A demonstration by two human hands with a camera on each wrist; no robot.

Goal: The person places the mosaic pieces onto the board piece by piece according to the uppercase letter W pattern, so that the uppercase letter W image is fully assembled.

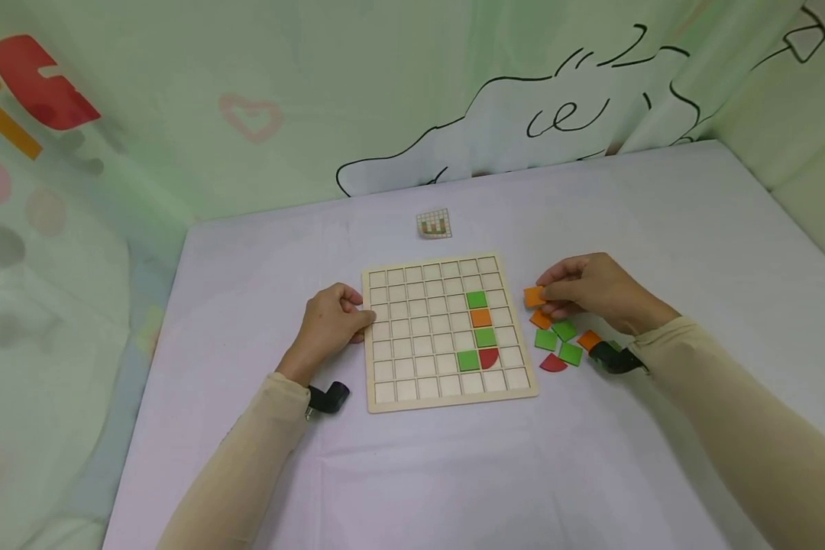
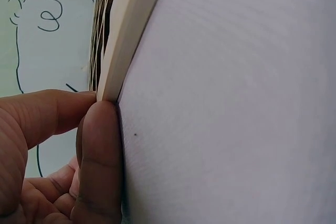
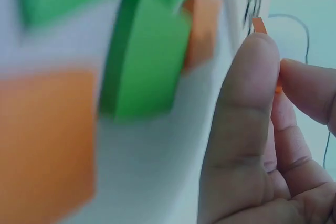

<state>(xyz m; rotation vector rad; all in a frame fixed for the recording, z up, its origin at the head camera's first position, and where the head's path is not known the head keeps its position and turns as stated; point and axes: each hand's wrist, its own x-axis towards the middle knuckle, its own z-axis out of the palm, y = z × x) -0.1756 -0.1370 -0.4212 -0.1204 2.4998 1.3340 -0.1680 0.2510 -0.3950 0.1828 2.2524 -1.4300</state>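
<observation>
Small card, head view: lies on the far side of the grid board, seen only here; the card shows a small printed grid.
Left hand: the left hand pinches the board's left edge.
Right hand: the right hand holds one orange tile between thumb and fingers, just right of the board.
Cells: seven rows of seven.
On the board: three green tiles, one orange one and one red quarter-round, all toward its right side.
Loose on the right: four green tiles (one partly hidden by a black wrist device), two orange ones, one more red quarter-round.
Surface and room: pale lilac cloth covers the table; behind it hangs a pale green curtain with line drawings and a pink heart.
Left wrist view: shows the board's pale edge thickness between thumb and finger, and a dark speck on the cloth.
Right wrist view: shows the held tile edge-on, its corner past the fingertip; nearby green and orange tiles are blurred.
</observation>
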